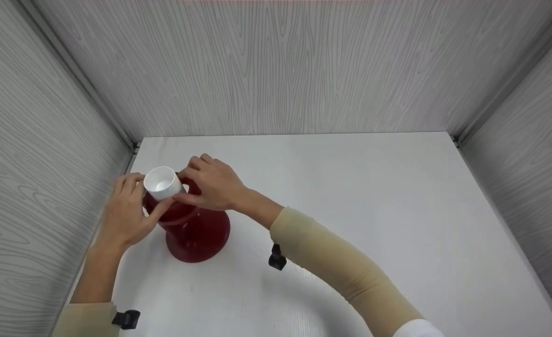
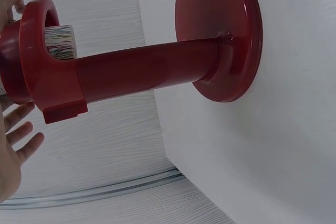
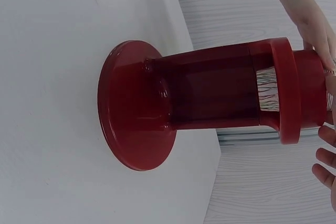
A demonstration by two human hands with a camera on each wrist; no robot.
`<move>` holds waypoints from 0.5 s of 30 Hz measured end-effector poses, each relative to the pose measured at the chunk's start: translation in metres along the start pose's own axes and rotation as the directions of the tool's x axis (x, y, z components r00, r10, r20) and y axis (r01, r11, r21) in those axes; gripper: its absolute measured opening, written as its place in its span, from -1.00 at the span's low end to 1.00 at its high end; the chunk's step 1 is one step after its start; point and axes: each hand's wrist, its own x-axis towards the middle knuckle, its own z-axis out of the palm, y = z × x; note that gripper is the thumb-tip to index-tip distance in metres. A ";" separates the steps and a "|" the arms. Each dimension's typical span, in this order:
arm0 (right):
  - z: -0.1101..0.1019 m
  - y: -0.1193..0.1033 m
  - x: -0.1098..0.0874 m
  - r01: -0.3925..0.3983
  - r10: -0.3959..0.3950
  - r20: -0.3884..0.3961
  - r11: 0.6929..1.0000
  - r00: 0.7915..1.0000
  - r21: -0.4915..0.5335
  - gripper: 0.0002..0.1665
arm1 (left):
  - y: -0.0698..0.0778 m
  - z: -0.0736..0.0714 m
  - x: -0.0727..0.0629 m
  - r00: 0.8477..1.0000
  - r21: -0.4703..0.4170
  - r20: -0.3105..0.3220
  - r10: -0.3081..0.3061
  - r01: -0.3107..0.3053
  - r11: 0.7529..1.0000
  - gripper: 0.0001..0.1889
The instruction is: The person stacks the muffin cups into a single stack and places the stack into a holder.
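Note:
A red cup dispenser (image 1: 201, 236) stands at the left of the white table, with a round base and an upright holder. A stack of white paper cups (image 1: 163, 182) sticks out of its top, and a line-patterned cup wall (image 3: 268, 88) shows through its side opening. My left hand (image 1: 127, 208) holds the stack from the left, thumb in front. From the right my right hand (image 1: 215, 185) grips it, its thumb near the left one. In the left wrist view the left hand's lower fingers (image 2: 21, 129) are spread beside the holder. Some finger contact is hidden.
The white tabletop (image 1: 351, 210) extends to the right of the dispenser. Grey wood-grain panels rise at the back (image 1: 280, 65), at the left (image 1: 32, 164) and at the right. The left panel is close to my left forearm.

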 end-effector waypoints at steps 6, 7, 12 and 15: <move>0.001 0.000 0.000 -0.032 0.031 0.030 0.999 0.999 0.031 -0.44 | 0.000 0.002 0.000 1.000 -0.006 -0.003 -0.002 0.002 1.000 -0.38; 0.001 0.000 -0.001 -0.037 0.036 0.035 0.999 0.999 0.038 -0.44 | 0.000 0.002 0.000 1.000 -0.010 -0.003 -0.003 0.003 1.000 -0.38; 0.001 0.000 -0.001 -0.068 0.063 0.063 0.994 0.996 0.081 -0.43 | 0.003 0.002 0.000 1.000 -0.037 0.008 -0.017 0.018 0.999 -0.40; 0.001 0.000 0.000 -0.079 0.072 0.076 0.992 0.995 0.095 -0.42 | 0.003 0.003 0.000 1.000 -0.048 0.012 -0.022 0.023 0.999 -0.41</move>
